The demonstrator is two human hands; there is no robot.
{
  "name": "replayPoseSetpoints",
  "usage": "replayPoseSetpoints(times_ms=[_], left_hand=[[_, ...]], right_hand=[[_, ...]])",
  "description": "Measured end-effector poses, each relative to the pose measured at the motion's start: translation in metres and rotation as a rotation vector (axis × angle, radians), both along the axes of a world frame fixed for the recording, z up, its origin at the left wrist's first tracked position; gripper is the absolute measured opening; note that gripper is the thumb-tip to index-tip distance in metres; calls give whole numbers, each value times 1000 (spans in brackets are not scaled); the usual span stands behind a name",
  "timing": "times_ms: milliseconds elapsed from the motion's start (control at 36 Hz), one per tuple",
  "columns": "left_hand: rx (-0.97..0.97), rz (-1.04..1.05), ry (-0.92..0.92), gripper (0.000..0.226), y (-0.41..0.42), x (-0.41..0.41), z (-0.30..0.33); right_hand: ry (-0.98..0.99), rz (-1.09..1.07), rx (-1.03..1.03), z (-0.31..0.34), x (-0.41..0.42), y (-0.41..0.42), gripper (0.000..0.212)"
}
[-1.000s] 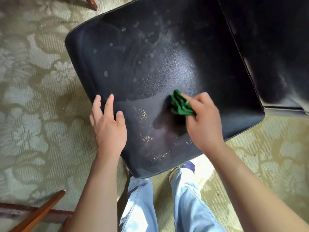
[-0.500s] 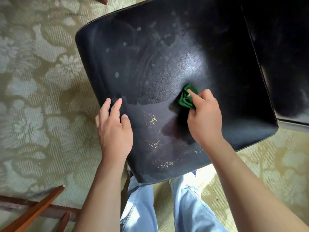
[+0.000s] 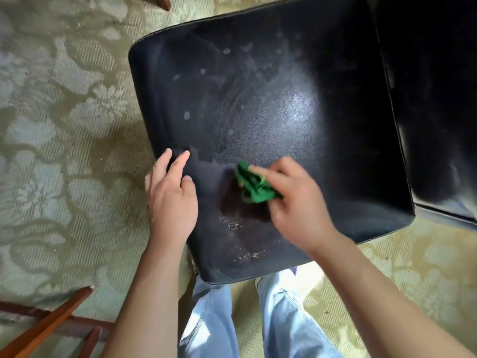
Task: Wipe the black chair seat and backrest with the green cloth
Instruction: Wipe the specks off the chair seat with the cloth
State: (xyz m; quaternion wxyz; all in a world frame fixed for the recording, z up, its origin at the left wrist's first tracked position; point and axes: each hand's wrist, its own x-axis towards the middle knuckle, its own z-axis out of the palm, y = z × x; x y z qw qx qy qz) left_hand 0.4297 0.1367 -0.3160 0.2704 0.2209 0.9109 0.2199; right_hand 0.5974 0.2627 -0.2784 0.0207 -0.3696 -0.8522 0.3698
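The black chair seat fills the middle and upper part of the frame, with the backrest dark along the right edge. The right hand is closed around the bunched green cloth and presses it onto the seat just below the frame's centre; the hand is blurred, so its exact finger placement is hard to read. The left hand holds nothing and lies flat, fingers loosely spread, on the seat's left edge, seemingly to steady the chair. Pale round spots and dusty smears cover the upper half of the seat, and yellowish crumbs lie scattered near the seat's lower edge, just below the cloth. The likely trouble from here is that the cloth, wadded into so small a ball, covers only a narrow strip per pass, so patches between strokes may be missed. It may also push the crumbs about, or off the front edge onto the patterned carpet, instead of lifting them. The backrest looks untouched and is partly out of view, so it is easy to skimp. If the left hand lifts, a firm stroke could shift the chair.
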Motion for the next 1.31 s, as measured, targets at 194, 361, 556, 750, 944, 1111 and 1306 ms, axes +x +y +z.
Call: replayPoseSetpoints(times_ms=[194,361,556,750,944,1111,1306], left_hand=[[19,-1,-49,51,-2,-1,2],[35,-52,-82,60,-8,-12,0],[61,-82,-111,66,-7,-18,-5],[67,-144,-121,69,-8,-28,-9],[72,-154,-147,67,-11,-27,-4],[119,-105,-138,56,-25,-24,-2],[59,-110,-191,60,-44,-32,-1]], right_hand=[[-198,-266,180,-19,-13,27,61],[-245,-224,170,-28,-32,18,66],[-257,-35,103,-27,-64,4,64],[-301,276,106,-23,-64,-47,57],[-330,441,78,-13,-34,-81,53],[-90,104,19,-2,-36,-57,69],[-116,-136,164,-3,-71,-30,72]])
